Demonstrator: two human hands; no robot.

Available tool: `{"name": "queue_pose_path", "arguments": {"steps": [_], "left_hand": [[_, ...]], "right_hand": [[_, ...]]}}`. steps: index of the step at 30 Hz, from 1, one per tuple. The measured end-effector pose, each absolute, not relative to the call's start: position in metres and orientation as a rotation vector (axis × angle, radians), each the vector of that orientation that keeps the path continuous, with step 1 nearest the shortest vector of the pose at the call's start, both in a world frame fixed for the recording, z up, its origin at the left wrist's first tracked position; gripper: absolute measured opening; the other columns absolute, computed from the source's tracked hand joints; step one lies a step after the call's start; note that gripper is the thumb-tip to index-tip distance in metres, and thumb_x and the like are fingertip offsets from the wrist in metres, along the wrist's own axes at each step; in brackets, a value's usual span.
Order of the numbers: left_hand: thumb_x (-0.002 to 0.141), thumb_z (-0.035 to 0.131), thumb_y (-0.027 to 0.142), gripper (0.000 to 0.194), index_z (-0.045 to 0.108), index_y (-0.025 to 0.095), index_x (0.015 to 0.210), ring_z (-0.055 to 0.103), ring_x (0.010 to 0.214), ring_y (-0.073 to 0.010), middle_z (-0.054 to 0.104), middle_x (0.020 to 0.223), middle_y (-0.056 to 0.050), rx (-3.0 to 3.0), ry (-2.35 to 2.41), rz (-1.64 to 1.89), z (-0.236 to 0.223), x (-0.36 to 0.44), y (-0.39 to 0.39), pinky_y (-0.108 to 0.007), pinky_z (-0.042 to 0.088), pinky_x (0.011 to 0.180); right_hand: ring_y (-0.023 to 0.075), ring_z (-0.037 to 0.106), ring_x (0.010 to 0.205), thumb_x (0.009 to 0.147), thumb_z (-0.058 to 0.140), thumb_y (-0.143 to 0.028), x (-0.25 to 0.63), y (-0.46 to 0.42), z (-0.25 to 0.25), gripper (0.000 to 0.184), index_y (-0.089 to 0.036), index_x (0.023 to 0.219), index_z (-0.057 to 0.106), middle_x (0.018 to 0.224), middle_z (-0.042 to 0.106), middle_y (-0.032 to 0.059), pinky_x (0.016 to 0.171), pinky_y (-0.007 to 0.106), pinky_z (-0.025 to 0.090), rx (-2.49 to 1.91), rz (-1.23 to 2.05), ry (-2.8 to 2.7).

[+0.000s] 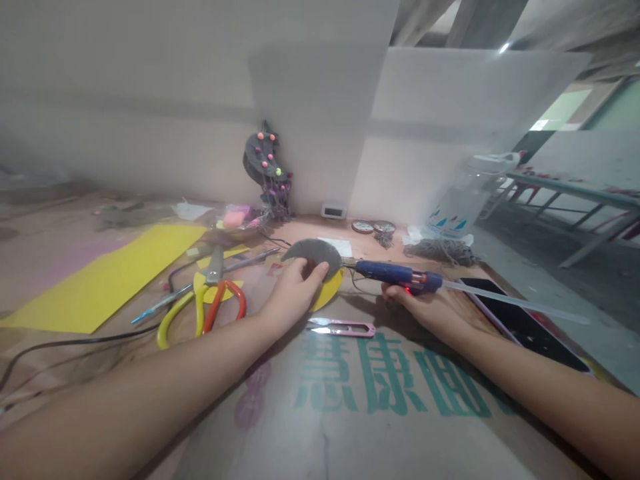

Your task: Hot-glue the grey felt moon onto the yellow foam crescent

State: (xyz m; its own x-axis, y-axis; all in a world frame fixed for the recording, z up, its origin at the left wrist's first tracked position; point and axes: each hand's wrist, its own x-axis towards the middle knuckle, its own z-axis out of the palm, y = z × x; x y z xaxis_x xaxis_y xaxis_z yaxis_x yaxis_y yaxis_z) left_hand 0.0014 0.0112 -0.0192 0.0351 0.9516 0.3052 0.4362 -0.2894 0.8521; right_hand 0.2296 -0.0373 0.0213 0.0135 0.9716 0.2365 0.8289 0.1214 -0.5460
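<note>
Between the thumb and fingers of my left hand is a grey crescent-shaped piece. A yellow paper piece shows below and behind it. My right hand is closed around the lower part of a blue hot glue gun, its handle mostly hidden. The gun's nozzle points left and meets or nearly meets the crescent's right edge. A long clear glue stick sticks out of its back, and a small red light glows on it. Pink thread snips lie just below, between my hands.
Yellow-and-red-handled scissors, pens and a yellow sheet lie to the left. A decorated grey moon ornament stands against the wall. A phone, grey yarn and a plastic jug are on the right.
</note>
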Motion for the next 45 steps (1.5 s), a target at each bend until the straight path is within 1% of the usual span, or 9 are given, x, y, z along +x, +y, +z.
{"name": "queue_pose_path", "arguments": {"steps": [7, 10, 13, 19, 23, 31, 35, 39, 45], "left_hand": [[0.084, 0.050, 0.054, 0.038, 0.048, 0.019, 0.068, 0.048, 0.064, -0.0149, 0.052, 0.066, 0.001, 1.792, 1.376, 1.222, -0.0206, 0.0013, 0.0123, -0.028, 0.033, 0.058], [0.084, 0.051, 0.054, 0.039, 0.046, 0.019, 0.065, 0.047, 0.063, -0.0147, 0.049, 0.064, 0.002, 1.802, 1.386, 1.239, -0.0209, 0.0013, 0.0126, -0.028, 0.032, 0.057], [0.084, 0.051, 0.054, 0.039, 0.047, 0.020, 0.067, 0.046, 0.062, -0.0146, 0.048, 0.063, 0.002, 1.786, 1.365, 1.239, -0.0220, 0.0014, 0.0133, -0.028, 0.032, 0.057], [0.084, 0.049, 0.056, 0.039, 0.052, 0.019, 0.073, 0.050, 0.067, -0.0158, 0.055, 0.071, 0.000, 1.765, 1.313, 1.202, -0.0241, 0.0015, 0.0150, -0.028, 0.034, 0.059], [0.084, 0.050, 0.056, 0.039, 0.053, 0.018, 0.072, 0.052, 0.069, -0.0166, 0.058, 0.073, -0.001, 1.773, 1.301, 1.223, -0.0252, 0.0015, 0.0159, -0.028, 0.034, 0.061], [0.084, 0.050, 0.054, 0.038, 0.052, 0.018, 0.070, 0.050, 0.067, -0.0164, 0.056, 0.069, 0.000, 1.797, 1.331, 1.210, -0.0220, 0.0009, 0.0141, -0.028, 0.033, 0.060], [0.084, 0.051, 0.052, 0.037, 0.049, 0.019, 0.067, 0.048, 0.065, -0.0155, 0.052, 0.066, 0.001, 1.802, 1.331, 1.224, -0.0210, 0.0009, 0.0141, -0.028, 0.032, 0.059], [0.084, 0.051, 0.054, 0.039, 0.045, 0.020, 0.065, 0.045, 0.059, -0.0139, 0.048, 0.062, 0.002, 1.780, 1.356, 1.232, -0.0231, 0.0003, 0.0146, -0.027, 0.031, 0.055], [0.083, 0.052, 0.054, 0.039, 0.047, 0.020, 0.066, 0.045, 0.059, -0.0139, 0.047, 0.062, 0.002, 1.735, 1.334, 1.231, -0.0252, 0.0010, 0.0149, -0.026, 0.030, 0.054]], "right_hand": [[0.0190, 0.061, 0.059, 0.076, 0.051, -0.049, 0.2297, -0.0329, 0.0186, 0.034, -0.021, 0.060, 0.061, 0.059, 0.064, 0.0036, 0.055, 0.027, 0.045, -1.747, 0.394, -1.825], [0.0190, 0.061, 0.056, 0.075, 0.053, -0.048, 0.2290, -0.0332, 0.0183, 0.032, -0.021, 0.059, 0.061, 0.057, 0.064, 0.0035, 0.052, 0.027, 0.045, -1.739, 0.395, -1.817], [0.0189, 0.060, 0.053, 0.075, 0.056, -0.045, 0.2276, -0.0346, 0.0193, 0.028, -0.021, 0.059, 0.060, 0.055, 0.064, 0.0025, 0.049, 0.027, 0.044, -1.746, 0.356, -1.802], [0.0185, 0.060, 0.051, 0.076, 0.059, -0.042, 0.2240, -0.0369, 0.0249, 0.027, -0.022, 0.057, 0.058, 0.054, 0.065, 0.0018, 0.046, 0.026, 0.042, -1.755, 0.246, -1.849], [0.0204, 0.063, 0.056, 0.075, 0.061, -0.042, 0.2229, -0.0376, 0.0264, 0.024, -0.023, 0.061, 0.059, 0.060, 0.068, 0.0023, 0.049, 0.027, 0.043, -1.782, 0.221, -1.834], [0.0204, 0.061, 0.054, 0.076, 0.060, -0.044, 0.2264, -0.0347, 0.0195, 0.030, -0.022, 0.056, 0.058, 0.056, 0.066, 0.0035, 0.046, 0.027, 0.042, -1.781, 0.239, -1.808], [0.0199, 0.060, 0.051, 0.076, 0.059, -0.048, 0.2286, -0.0327, 0.0175, 0.034, -0.021, 0.055, 0.060, 0.053, 0.064, 0.0035, 0.046, 0.027, 0.042, -1.774, 0.264, -1.777], [0.0216, 0.063, 0.056, 0.075, 0.061, -0.045, 0.2275, -0.0362, 0.0215, 0.027, -0.022, 0.060, 0.062, 0.059, 0.068, 0.0042, 0.047, 0.027, 0.043, -1.787, 0.240, -1.750], [0.0230, 0.063, 0.056, 0.075, 0.061, -0.042, 0.2233, -0.0396, 0.0273, 0.023, -0.022, 0.063, 0.064, 0.058, 0.068, 0.0037, 0.049, 0.029, 0.045, -1.796, 0.219, -1.803]]}}
